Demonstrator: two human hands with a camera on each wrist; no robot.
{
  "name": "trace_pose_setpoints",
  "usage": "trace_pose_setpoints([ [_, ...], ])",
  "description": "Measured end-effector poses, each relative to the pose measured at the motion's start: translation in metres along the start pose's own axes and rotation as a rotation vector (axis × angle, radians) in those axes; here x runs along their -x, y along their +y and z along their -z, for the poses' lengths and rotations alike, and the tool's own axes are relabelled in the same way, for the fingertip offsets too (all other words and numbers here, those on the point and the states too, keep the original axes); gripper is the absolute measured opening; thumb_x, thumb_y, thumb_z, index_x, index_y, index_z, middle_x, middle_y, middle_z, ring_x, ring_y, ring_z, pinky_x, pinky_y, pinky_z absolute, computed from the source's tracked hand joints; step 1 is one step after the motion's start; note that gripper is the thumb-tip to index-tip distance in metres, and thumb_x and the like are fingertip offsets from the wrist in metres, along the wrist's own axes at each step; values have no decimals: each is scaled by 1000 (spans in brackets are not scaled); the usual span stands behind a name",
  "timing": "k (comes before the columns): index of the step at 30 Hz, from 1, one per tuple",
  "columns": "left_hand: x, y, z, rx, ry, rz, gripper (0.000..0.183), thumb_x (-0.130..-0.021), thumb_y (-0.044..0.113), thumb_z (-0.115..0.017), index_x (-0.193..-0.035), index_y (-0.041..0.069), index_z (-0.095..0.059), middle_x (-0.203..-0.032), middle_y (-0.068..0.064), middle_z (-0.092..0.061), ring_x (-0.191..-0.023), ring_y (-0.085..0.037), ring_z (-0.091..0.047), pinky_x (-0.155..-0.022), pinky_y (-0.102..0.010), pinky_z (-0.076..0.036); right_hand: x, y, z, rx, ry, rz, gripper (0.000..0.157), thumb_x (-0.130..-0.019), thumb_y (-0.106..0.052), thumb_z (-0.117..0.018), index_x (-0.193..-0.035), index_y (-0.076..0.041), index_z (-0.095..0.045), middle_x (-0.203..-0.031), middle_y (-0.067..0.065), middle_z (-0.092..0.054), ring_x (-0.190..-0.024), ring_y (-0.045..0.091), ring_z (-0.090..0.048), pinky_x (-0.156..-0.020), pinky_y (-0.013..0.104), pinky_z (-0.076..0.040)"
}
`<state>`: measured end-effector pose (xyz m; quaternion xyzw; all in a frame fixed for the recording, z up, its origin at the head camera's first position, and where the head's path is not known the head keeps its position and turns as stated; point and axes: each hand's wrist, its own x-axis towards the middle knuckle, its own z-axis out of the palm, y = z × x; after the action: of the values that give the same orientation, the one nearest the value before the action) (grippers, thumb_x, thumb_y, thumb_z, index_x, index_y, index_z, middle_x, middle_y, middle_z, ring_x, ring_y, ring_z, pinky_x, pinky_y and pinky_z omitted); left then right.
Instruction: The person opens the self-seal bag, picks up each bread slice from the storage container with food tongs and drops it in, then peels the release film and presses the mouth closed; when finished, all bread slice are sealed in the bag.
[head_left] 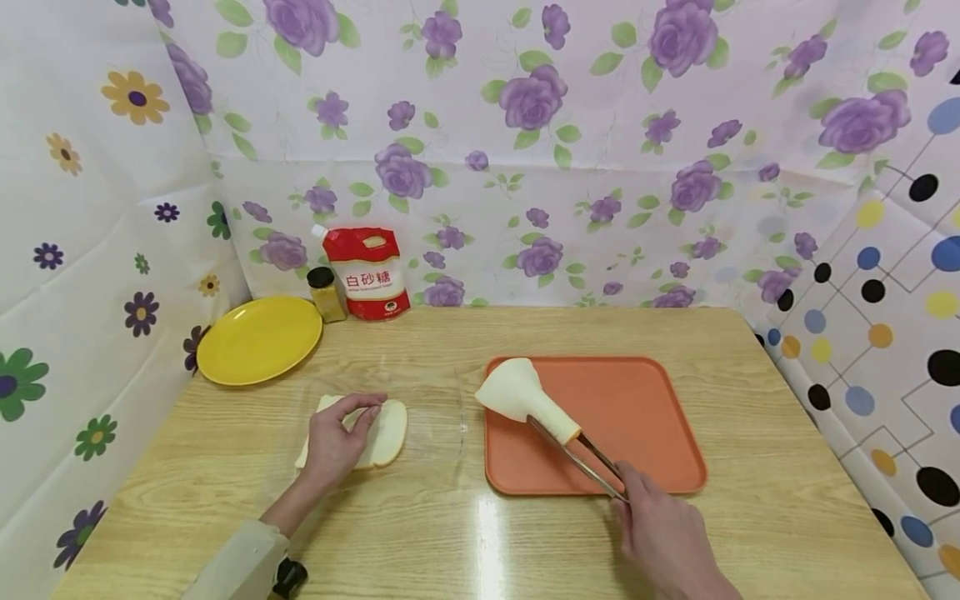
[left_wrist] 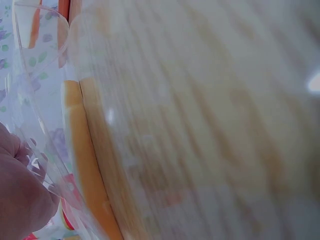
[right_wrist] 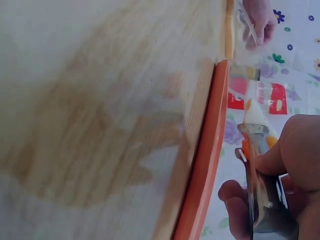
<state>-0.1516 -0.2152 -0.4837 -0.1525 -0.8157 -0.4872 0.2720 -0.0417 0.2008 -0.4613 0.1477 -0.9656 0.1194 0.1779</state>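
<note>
My left hand (head_left: 336, 437) pinches the clear plastic bag (head_left: 435, 425) above a white bread slice (head_left: 388, 435), which lies flat on the table at left centre. The left wrist view shows the slice's brown crust (left_wrist: 85, 155) and the film beside my fingers. With my right hand (head_left: 667, 529) I grip metal tongs (head_left: 585, 473). Their tips clasp a second bread slice (head_left: 516, 390), bent and narrowed where they squeeze it. That slice is over the left part of an orange tray (head_left: 630, 425), its far end reaching past the rim.
A yellow plate (head_left: 258, 342) stands at the back left. Beside it are a spice jar (head_left: 326, 296) with a black lid and a red and white sugar pouch (head_left: 369, 275). Flowered cloth (head_left: 480, 217) hangs behind the wooden table (head_left: 420, 533); other patterned cloths hang on both sides.
</note>
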Motion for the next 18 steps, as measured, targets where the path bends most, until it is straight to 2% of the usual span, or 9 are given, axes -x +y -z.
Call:
trace_pose_setpoints([
  [6,0,1,2,11,-18,22,8,-87,-9,-72,-89,-1,-73,-97,-8,-76,-94,-32,-71,-86,-11,-46,-6,7,1,-53,58,107,49,-80,-5,-76,-128,-5,-64,-71,-9,-46,-45,-3,-26,-37,16,-21],
  [11,1,-1,3,-6,-21,28,9,-86,-11,-73,-90,-3,-73,-97,-7,-76,-93,-32,-71,-86,-13,-47,-12,15,2,-104,86,189,52,-78,-4,-76,-129,-5,-65,-73,-11,-47,-47,-6,-25,-37,13,-21],
  [18,0,-1,3,-8,-19,0,11,-84,-13,-73,-89,-4,-72,-96,-9,-76,-92,-34,-71,-86,-10,-46,-22,25,7,-90,36,259,48,-80,-8,-80,-127,-9,-67,-77,-9,-52,-47,-5,-25,-38,16,-22],
])
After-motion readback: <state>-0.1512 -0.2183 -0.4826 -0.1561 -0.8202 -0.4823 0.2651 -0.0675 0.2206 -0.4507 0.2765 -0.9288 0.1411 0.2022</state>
